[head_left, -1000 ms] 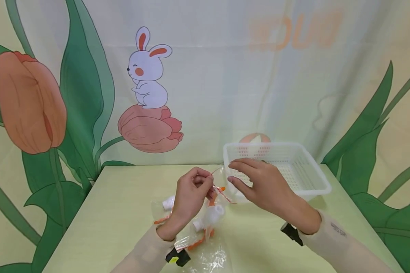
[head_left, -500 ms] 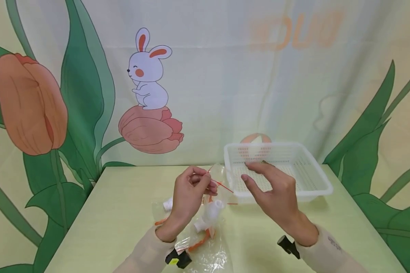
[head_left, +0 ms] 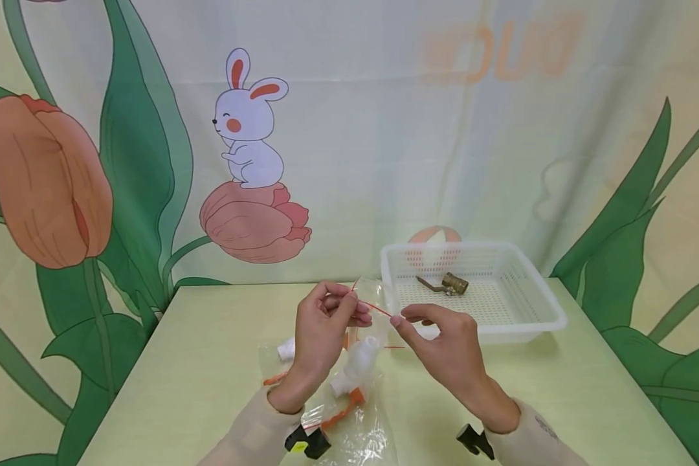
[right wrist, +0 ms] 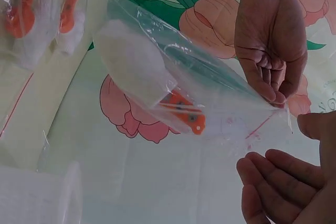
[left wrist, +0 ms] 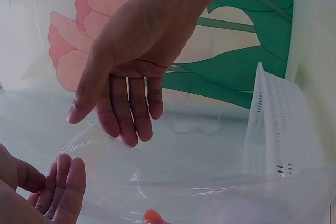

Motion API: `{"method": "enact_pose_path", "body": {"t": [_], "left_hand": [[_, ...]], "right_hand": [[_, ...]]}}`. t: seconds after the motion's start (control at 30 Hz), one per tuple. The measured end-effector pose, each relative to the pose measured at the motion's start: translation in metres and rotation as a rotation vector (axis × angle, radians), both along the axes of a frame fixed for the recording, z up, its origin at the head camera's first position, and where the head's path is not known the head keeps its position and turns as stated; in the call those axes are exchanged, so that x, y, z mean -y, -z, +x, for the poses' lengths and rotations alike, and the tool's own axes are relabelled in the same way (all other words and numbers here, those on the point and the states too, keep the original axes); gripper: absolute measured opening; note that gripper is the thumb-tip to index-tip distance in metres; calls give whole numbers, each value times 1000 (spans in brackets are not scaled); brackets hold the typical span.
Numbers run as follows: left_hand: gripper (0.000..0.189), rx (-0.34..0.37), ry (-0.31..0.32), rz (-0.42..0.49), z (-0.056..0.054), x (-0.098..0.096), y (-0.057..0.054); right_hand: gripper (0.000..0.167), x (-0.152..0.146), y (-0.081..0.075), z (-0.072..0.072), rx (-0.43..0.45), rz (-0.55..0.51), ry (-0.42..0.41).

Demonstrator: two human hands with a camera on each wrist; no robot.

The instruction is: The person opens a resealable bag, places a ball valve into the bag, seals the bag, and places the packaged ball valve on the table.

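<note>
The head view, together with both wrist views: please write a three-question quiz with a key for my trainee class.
1. Multiple choice: what lies in the white basket?
A) an orange cup
B) a brass-coloured fitting
C) a red ball
2. True or false: the left hand holds the basket's rim.
3. Fill in: in the clear bag which that hand holds, the white piece has a handle-like part coloured ____.

Key:
1. B
2. False; it pinches the clear bag's edge.
3. orange
</note>
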State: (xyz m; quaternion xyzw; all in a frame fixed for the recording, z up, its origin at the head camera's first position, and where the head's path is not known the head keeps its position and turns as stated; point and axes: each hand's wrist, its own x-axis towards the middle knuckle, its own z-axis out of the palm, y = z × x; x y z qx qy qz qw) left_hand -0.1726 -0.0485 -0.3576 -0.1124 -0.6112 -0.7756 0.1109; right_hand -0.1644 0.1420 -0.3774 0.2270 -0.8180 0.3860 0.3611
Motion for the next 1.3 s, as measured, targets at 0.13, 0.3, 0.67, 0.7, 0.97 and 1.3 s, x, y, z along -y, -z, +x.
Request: {"method": "enact_pose_path", "body": {"t": [0.13,0.3,0.67,0.7,0.97,1.3], "left_hand": [[7,3,-2,-10,0,-1,0],[7,2,2,-10,1,-3,1],[7,-5,-10,1,0,-1,4],[8,-6,-11,-2,1,-1,4],[8,-4,-17,-17,4,2,4],[7,-14,-2,-31,15,4,3]], "right_hand": [[8,6,6,-1,33,-19,-26],[7,11,9,0,57,-60,-34],[3,18,15,6,74,-71,-51],[3,18,15,6,62,-70,-46],[7,14,7,-1,-44,-30,-31],[10,5,-15,-7,-174,81,-77]]}}
